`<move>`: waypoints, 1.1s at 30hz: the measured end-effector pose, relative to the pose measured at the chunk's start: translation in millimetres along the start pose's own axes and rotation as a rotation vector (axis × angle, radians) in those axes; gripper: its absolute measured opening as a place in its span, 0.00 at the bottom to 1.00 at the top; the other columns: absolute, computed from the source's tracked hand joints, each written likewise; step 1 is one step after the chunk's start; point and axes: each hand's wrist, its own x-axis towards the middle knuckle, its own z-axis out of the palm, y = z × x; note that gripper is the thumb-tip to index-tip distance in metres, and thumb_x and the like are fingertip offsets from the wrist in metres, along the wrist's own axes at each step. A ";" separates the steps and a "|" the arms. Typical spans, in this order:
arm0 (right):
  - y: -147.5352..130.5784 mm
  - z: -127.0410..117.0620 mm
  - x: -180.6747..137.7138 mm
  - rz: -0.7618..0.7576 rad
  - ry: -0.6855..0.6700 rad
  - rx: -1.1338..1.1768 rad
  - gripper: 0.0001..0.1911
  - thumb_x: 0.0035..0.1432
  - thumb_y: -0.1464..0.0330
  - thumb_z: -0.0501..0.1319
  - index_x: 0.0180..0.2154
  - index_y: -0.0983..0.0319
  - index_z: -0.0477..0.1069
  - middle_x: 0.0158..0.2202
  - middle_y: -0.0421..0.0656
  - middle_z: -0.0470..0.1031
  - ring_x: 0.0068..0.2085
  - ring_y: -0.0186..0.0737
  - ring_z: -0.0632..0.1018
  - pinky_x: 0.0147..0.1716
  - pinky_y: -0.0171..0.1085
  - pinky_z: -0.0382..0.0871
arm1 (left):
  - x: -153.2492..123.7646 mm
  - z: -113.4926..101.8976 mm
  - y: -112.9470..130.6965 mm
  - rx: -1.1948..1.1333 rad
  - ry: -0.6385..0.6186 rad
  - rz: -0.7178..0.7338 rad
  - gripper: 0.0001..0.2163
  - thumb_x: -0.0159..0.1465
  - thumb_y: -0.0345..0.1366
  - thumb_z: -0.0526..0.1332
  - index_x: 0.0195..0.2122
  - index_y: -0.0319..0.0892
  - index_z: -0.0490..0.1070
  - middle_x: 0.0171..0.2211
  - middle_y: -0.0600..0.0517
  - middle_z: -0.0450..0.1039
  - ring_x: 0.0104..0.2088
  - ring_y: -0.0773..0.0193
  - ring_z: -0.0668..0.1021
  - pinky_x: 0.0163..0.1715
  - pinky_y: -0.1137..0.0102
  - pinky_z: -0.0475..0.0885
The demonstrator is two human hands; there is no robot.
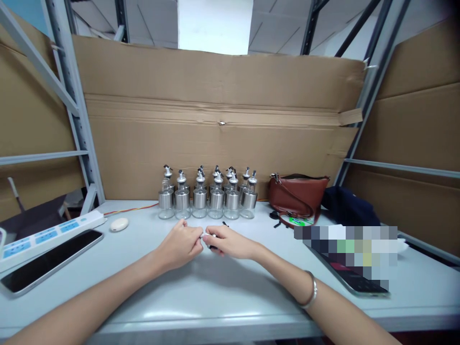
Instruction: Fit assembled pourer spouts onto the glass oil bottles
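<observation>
My left hand (184, 243) is closed, its fingers pinching one end of a small silver-and-black piece (212, 247) that looks like a pour spout. On the other end my right hand (230, 241) is closed too, so the two hands meet just above the table. Fingers hide most of the piece. Beyond them stand several glass oil bottles (216, 199) in rows, with steel sleeves and silver pour spouts. The front bottle at the far left (166, 200) shows a bare glass neck. A small dark bit (225, 224) lies behind my right hand.
To the left are a power strip (53, 235), a black-screened phone (53, 258) and a white oval object (119, 224). At the right sit a red-brown bag (298, 194), dark cloth (350, 206) and a partly blurred tablet (362, 282). Cardboard (215, 148) walls the back.
</observation>
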 end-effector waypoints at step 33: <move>-15.8 13.9 2.6 -0.018 0.404 -0.908 0.07 0.62 0.67 0.53 0.35 0.63 0.66 0.29 0.45 0.78 0.27 0.40 0.75 0.32 0.36 0.52 | 13.7 1.8 -12.1 -0.044 0.083 -0.022 0.08 0.60 0.30 0.46 0.23 0.43 0.57 0.21 0.52 0.70 0.21 0.64 0.63 0.33 0.65 0.55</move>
